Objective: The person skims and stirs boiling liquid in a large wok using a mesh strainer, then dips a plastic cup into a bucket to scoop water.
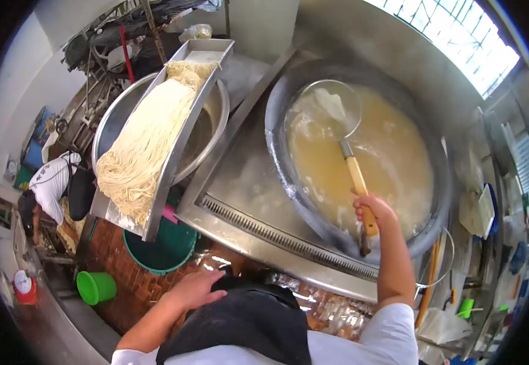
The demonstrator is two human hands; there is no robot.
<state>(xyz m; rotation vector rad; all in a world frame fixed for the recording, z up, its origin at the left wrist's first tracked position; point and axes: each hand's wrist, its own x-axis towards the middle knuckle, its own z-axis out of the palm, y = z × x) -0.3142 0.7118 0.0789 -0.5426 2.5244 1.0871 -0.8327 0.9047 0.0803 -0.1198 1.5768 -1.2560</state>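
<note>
In the head view my right hand [375, 210] is wrapped round the wooden handle of a large skimmer [356, 172]. The skimmer's round wire head reaches over the far left part of a big dark pot [286, 176], and pale foam shows around it. Cloudy yellowish liquid [398, 158] fills the pot, with steam above. My left hand [194, 289] rests near the dark apron [240, 322] at my waist, fingers stretched and holding nothing. Left of the stove, a long metal trough [170, 158] bears a thick heap of pale noodles [149, 134].
A wide metal basin [221, 115] stands under the trough. A dark green tub [161, 246] and a bright green bucket [96, 288] sit on the wet tiled floor. Along the stove's front runs a slotted drain [276, 234]. Another person [58, 185] bends over at the far left.
</note>
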